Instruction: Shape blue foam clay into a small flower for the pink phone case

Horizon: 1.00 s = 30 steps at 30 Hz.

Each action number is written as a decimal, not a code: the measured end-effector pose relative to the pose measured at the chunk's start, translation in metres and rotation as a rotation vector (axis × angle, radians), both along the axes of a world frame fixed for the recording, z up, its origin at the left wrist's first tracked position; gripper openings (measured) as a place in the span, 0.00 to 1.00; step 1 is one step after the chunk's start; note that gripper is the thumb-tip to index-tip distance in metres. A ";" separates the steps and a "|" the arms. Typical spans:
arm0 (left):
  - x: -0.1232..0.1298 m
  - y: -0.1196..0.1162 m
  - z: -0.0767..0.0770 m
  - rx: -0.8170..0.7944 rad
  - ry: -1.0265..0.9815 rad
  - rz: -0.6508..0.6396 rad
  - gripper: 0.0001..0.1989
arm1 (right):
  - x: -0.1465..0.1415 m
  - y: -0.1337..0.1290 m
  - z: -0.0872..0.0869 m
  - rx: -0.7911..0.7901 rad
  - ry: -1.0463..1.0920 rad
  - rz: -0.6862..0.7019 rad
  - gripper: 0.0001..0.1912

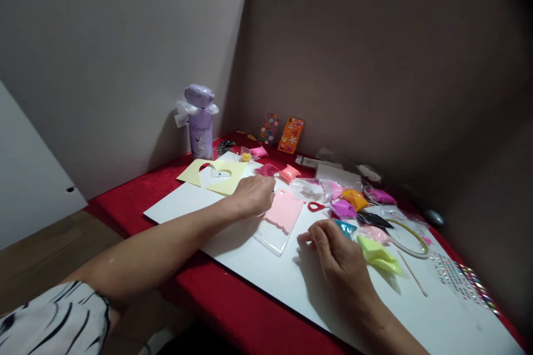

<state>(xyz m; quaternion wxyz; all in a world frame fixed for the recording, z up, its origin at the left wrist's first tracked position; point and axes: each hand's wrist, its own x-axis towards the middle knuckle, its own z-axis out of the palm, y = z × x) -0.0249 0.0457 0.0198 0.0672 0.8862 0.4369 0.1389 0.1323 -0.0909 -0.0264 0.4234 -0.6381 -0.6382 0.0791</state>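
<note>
A clear phone case [273, 242] lies on the white board [245, 266], its upper part covered by a pink layer [285, 210] with a wavy lower edge. My left hand [254, 195] is at the upper left edge of the pink layer, fingers closed; a small dark tip shows by the fingertips, but what they hold is too small to name. To the right of the case, my right hand [328, 244] rests near the board with its fingers curled together. Whether anything is between those fingers is hidden.
Colourful clay packets [353, 199] spread behind and right of my right hand, with a yellow-green packet [378, 255], a hoop [410, 238], a stick [412, 273] and gem stickers [458, 280]. Yellow paper [229, 183], a purple bottle [201, 133] and two decorated cases [291, 134] stand or lie farther back.
</note>
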 end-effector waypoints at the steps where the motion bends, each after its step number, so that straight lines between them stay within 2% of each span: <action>1: -0.001 0.002 -0.002 -0.006 0.006 -0.004 0.09 | -0.001 0.000 0.000 -0.022 -0.024 0.027 0.15; 6: -0.003 0.003 -0.001 -0.003 0.005 0.011 0.09 | -0.003 0.001 -0.001 -0.064 -0.025 0.102 0.16; 11: 0.002 -0.008 0.010 0.037 -0.043 0.064 0.12 | -0.002 0.000 0.002 0.046 0.122 -0.008 0.14; 12: 0.004 -0.012 0.010 0.030 -0.065 0.032 0.12 | -0.001 0.000 0.002 0.092 0.143 -0.038 0.14; 16: 0.016 -0.034 0.000 -0.131 -0.230 -0.324 0.10 | 0.004 0.001 0.000 0.229 0.176 -0.144 0.13; 18: 0.022 -0.045 -0.007 -0.144 -0.206 -0.459 0.09 | 0.006 0.001 -0.002 0.258 0.166 -0.145 0.13; 20: 0.025 -0.052 -0.012 -0.141 -0.128 -0.518 0.06 | 0.007 0.002 -0.004 0.276 0.164 -0.133 0.12; 25: 0.029 -0.061 -0.010 -0.079 0.071 -0.505 0.11 | 0.007 0.003 -0.005 0.294 0.188 -0.123 0.10; 30: 0.033 -0.057 -0.008 -0.063 0.076 -0.430 0.18 | 0.007 0.003 -0.006 0.295 0.217 -0.127 0.09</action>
